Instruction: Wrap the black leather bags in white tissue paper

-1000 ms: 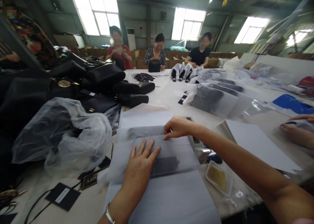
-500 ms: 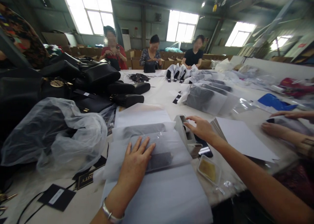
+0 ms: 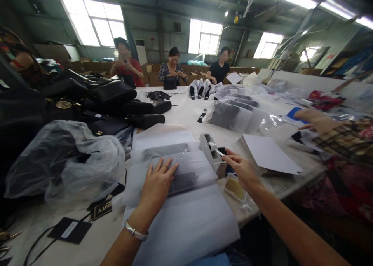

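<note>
My left hand (image 3: pixel 157 186) lies flat with fingers apart on a dark item wrapped in thin white paper (image 3: pixel 186 163); what the item is stays veiled by the paper. Just right of this bundle stands a pale tape dispenser (image 3: pixel 210 157). A short strip of clear tape (image 3: pixel 216 151) runs from it to my right hand (image 3: pixel 243 170), whose fingertips pinch the strip's end. Below the bundle, loose white paper sheets (image 3: pixel 186 227) spread toward me. A black tag on a cord (image 3: pixel 70 230) rests at the lower left.
Black handbags (image 3: pixel 113 95) are heaped at the left behind a crumpled clear bag (image 3: pixel 70 165). Wrapped bundles (image 3: pixel 224 116) line the far middle. White card sheets (image 3: pixel 269 153) and a small tray (image 3: pixel 234 186) lie right. Several people work around the table; one sleeved arm (image 3: pixel 335 135) reaches in from the right.
My right hand has drawn back from the dispenser toward me, pulling out a strip of tape. My left hand stays on the bundle. The co-worker's arm at right has reached toward a blue item.
</note>
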A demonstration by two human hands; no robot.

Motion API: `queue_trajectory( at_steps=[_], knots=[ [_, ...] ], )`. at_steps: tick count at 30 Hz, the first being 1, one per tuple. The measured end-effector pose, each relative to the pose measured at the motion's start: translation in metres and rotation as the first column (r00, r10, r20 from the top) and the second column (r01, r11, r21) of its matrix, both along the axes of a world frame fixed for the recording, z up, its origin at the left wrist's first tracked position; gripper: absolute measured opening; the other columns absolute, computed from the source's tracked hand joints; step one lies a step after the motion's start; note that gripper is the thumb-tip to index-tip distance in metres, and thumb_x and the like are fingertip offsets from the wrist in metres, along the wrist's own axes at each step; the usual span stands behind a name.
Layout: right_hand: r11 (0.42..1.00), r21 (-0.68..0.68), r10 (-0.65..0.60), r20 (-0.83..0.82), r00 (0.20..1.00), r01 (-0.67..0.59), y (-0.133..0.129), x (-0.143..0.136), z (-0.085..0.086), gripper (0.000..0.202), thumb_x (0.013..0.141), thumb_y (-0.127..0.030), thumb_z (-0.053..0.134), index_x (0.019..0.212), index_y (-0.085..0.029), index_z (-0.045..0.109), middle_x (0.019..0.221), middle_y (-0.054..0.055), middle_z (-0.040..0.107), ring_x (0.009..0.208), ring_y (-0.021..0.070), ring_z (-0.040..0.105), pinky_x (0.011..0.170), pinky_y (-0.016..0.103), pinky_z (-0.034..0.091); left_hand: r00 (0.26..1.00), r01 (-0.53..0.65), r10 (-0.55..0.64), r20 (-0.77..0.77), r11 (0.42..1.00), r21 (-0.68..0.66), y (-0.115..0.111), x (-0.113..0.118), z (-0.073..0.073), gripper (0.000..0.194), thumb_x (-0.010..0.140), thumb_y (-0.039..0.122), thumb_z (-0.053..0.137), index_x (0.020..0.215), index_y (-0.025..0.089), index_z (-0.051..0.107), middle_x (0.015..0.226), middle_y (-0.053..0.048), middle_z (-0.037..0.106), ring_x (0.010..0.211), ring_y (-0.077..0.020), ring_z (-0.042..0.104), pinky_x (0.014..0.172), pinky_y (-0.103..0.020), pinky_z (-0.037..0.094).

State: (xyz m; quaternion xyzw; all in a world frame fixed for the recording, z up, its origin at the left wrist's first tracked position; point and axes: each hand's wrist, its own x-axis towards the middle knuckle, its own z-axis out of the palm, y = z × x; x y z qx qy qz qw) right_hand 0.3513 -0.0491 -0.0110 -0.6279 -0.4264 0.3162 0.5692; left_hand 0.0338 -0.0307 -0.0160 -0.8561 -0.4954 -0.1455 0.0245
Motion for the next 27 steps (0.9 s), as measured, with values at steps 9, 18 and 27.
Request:
queue_trajectory(
  at_steps=[9, 18, 27],
  knots=[
    [0.988, -0.155, -0.018, -0.191, 0.981, -0.012, -0.055, -0.012, -0.01, 0.047, 0.07, -0.057, 0.078, 0.096, -0.018, 0.077, 0.098, 0.009, 0.075, 0.092, 0.0242, 0.068, 0.08, 0.031, 0.056, 0.999, -0.015, 0.015, 0.037, 1.0, 0.017, 0.005, 0.002, -0.014, 0.051, 0.09, 0.01, 0.053, 0.133, 0.035, 0.058, 0.149, -0.001, 0.048, 0.139, -0.034, 0.041, 0.106, -0.061, 0.038],
    [0.978, -0.203, 0.093, 0.26, 0.961, -0.04, -0.037, 0.019, -0.017, 0.044, 0.067, -0.058, 0.071, 0.072, -0.015, 0.075, 0.062, 0.005, 0.069, 0.051, 0.0172, 0.06, 0.051, 0.029, 0.05, 0.998, 0.014, -0.015, 0.056, 1.0, 0.019, 0.006, -0.002, -0.012, 0.048, 0.09, 0.012, 0.052, 0.133, 0.033, 0.058, 0.148, -0.002, 0.05, 0.138, -0.0341, 0.043, 0.104, -0.061, 0.041],
    [0.956, -0.132, 0.287, 0.608, 0.74, -0.263, -0.04, 0.005, 0.047, 0.024, 0.086, -0.041, 0.064, 0.091, -0.023, 0.077, 0.09, 0.004, 0.075, 0.078, 0.0201, 0.067, 0.072, 0.03, 0.052, 0.991, 0.043, -0.035, 0.128, 0.997, -0.06, 0.011, -0.016, 0.011, 0.051, 0.096, 0.013, 0.041, 0.145, 0.024, 0.044, 0.155, -0.009, 0.04, 0.128, -0.0307, 0.055, 0.101, -0.052, 0.049]
  ],
)
